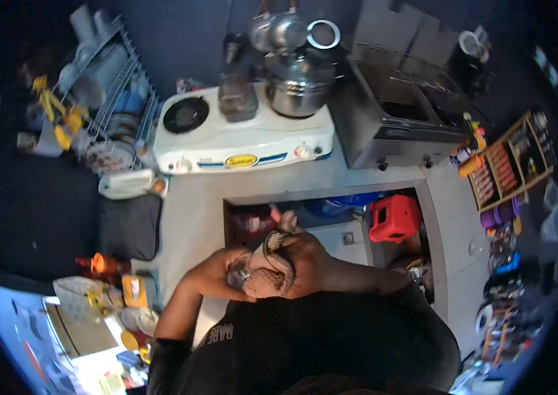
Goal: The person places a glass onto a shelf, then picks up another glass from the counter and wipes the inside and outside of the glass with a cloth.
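Note:
Close to my chest, my left hand [218, 271] is wrapped round a clear vessel [237, 275] that looks like a drinking glass, mostly covered by fingers and fabric. My right hand [306, 260] grips a pinkish cloth [272, 268] with a dark pattern, pressed against the vessel. Part of this cloth is bunched over the vessel's mouth side, so its rim is hidden. Both hands are above an opening in the worktop [193, 217], where a red plastic container [394, 218] stands to the right.
Behind the opening is a white two-burner stove [246, 141] carrying a steel pot [299, 85]. A dish rack [111, 99] with dishes stands left, beside a black mat [131, 224]. On the right are a steel fryer [394, 125] and a wooden spice rack [506, 164].

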Tool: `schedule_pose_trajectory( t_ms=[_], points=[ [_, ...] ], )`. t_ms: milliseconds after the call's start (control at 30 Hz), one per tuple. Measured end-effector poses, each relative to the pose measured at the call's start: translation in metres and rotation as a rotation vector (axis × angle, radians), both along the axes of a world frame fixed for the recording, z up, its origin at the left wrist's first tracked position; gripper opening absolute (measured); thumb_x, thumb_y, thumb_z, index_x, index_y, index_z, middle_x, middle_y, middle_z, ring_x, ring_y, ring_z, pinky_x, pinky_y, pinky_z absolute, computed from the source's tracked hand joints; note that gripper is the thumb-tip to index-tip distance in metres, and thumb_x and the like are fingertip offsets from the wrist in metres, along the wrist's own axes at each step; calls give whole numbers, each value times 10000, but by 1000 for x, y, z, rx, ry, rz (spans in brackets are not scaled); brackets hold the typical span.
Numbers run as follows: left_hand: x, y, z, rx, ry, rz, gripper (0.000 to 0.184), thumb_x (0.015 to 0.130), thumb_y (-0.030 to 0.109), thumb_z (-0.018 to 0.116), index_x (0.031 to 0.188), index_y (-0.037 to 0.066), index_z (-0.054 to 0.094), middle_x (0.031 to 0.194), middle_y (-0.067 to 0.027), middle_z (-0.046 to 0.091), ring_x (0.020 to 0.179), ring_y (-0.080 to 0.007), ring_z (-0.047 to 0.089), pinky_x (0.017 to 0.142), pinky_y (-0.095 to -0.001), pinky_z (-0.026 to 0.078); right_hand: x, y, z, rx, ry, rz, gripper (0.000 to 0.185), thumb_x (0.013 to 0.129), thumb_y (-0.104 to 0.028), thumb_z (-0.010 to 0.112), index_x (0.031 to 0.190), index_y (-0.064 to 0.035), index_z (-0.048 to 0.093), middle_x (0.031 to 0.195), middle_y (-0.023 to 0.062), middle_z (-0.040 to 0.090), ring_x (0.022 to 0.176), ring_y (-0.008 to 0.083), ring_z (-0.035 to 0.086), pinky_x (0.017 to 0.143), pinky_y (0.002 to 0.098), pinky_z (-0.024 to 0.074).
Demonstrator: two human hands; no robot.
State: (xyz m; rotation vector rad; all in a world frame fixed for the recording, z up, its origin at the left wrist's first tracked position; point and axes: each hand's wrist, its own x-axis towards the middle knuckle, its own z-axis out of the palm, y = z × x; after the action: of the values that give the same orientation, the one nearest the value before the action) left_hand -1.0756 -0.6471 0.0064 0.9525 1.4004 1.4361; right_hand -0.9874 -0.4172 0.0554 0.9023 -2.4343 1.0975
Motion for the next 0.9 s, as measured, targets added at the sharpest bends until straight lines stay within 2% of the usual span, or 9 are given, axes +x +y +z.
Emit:
schedule_pose_trajectory(
  t_ms=[33,100,200,233,333,500,633,767,900],
  points=[
    [4,14,12,-12,-51,13,638,656,139,902,1198,14,590,1105,-40,667,1037,-122,599,938,-314,488,4,7,1,-15,106,-91,319,877,-276,658,1130,-82,636,1161,124,629,1139,305,591,1177,438,292],
    [5,37,15,30,39,40,663,644,140,905,1210,13,585,1123,-44,661,1051,-127,596,948,-320,479,12,21,-60,-717,-686,-57,323,949,-258,564,1214,-74,587,1222,112,602,1182,285,573,1196,416,256],
    [10,71,-4,134,16,80,687,632,152,903,1221,11,579,1150,-43,645,1082,-146,590,962,-331,462,30,49,-30,-1708,-1003,288,349,1033,-214,423,1339,-55,476,1305,91,553,1230,226,542,1146,377,344],
    [18,90,2,207,-17,110,687,633,155,902,1222,11,579,1153,-42,643,1085,-151,590,961,-331,460,39,62,-24,-1727,-1024,168,352,1033,-217,425,1342,-53,471,1301,92,554,1229,216,538,1126,370,368],
    [29,137,1,275,166,105,714,616,173,907,1227,6,578,1148,-73,647,1084,-190,609,962,-348,464,63,97,-21,-1517,-944,137,434,996,-262,482,1371,-51,437,1345,125,504,1263,245,503,1128,389,361],
    [59,226,24,393,435,-110,753,606,263,912,1231,1,582,1181,-125,637,1104,-238,617,958,-375,477,99,161,-11,-800,-640,43,602,933,-338,578,1421,-46,380,1418,181,422,1318,294,444,1132,419,349],
    [74,271,-59,350,121,45,806,671,353,872,1279,-35,514,1153,-103,633,1069,-200,610,909,-346,491,128,211,9,-429,-403,-92,750,883,-398,654,1461,-43,335,1477,225,357,1363,333,397,1134,444,340],
    [83,321,-64,248,-278,95,851,716,479,823,1295,-43,483,1122,-70,631,1040,-165,599,872,-325,491,168,256,31,-260,-360,-261,904,832,-458,730,1500,-39,289,1536,269,291,1408,372,350,1137,469,330],
    [103,352,-51,232,-231,-53,818,756,526,796,1276,-40,516,1153,-74,628,1052,-171,593,904,-333,476,183,289,20,-201,-694,-538,667,879,-277,674,1420,-13,385,1420,244,463,1333,382,457,1105,537,364]
  ],
)
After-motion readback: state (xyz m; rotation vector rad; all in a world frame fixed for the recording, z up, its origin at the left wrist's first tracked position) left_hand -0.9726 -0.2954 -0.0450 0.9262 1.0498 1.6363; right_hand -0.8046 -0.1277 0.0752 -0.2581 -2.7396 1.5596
